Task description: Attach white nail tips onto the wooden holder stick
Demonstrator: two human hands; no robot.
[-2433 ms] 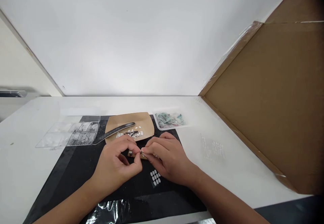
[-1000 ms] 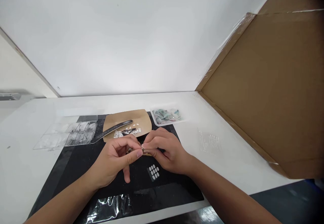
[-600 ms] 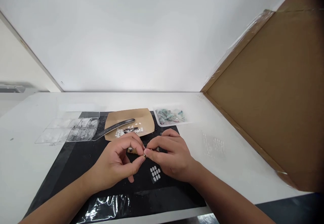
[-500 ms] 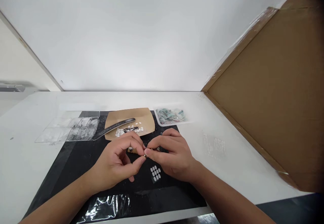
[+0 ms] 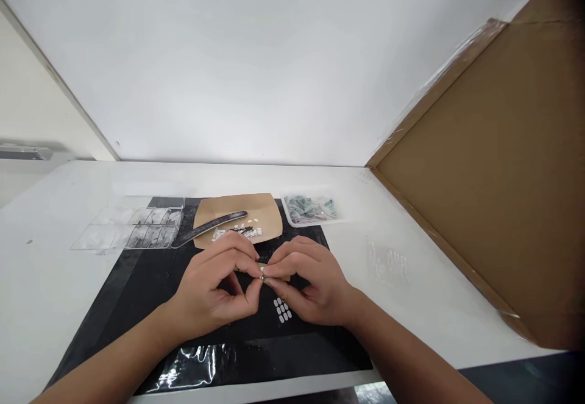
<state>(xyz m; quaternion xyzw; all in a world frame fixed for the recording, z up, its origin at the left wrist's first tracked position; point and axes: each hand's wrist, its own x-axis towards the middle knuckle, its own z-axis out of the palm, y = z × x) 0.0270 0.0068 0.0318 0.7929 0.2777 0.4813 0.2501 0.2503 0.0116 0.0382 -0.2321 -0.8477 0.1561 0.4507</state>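
The black mat (image 5: 256,355) runs nearly to the front edge of the table (image 5: 425,312). Farther in, a sheet of white ovals (image 5: 282,310) lies beside the right thumb. Both left hand (image 5: 201,288) and right hand (image 5: 325,285) curl, fingertips pinching a tiny piece (image 5: 262,277), too small to show heading or long axis. Beyond, a brown tray (image 5: 267,209) limits forward room.

Single camera, head-worn: is looking forward and down from above the near side of the white table (image 5: 443,303). It is taking in left hand (image 5: 205,297) and right hand (image 5: 325,276) from near, low and about centre; white wall (image 5: 274,63) is filling most of the upper half, cardboard panel (image 5: 493,178) bounding the right.
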